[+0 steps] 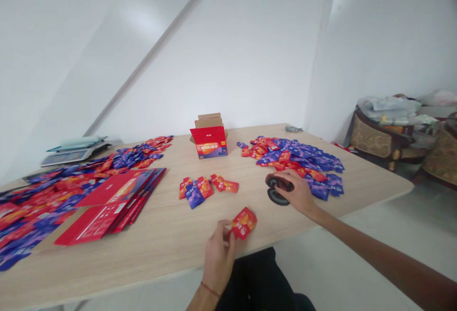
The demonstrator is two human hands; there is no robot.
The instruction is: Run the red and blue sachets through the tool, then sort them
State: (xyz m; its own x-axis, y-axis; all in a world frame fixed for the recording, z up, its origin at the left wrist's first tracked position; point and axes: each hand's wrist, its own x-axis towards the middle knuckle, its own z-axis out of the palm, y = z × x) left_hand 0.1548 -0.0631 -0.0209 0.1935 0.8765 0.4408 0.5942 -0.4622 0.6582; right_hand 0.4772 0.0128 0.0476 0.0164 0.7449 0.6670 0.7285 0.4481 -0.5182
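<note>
Near the table's front edge, my left hand (219, 254) pinches a red-and-orange sachet (244, 223) by its left side. More than one sachet may be stacked there; I cannot tell. To the right, my right hand (295, 189) has its fingers closed over the top of a dark, round object (277, 197) with a black curved lower rim. Its exact kind is unclear. Between the hands and the carton lies a small group of red sachets (204, 187) with a blue-purple sachet (194, 197) among them.
An open red carton (211, 142) stands at the back. Flattened red cartons (107, 206) lie left, beside a large sachet heap (39, 197). Another sachet heap (303, 154) spreads right. A scale (73, 154) sits far left. Chairs (374, 132) holding bags stand beyond the table.
</note>
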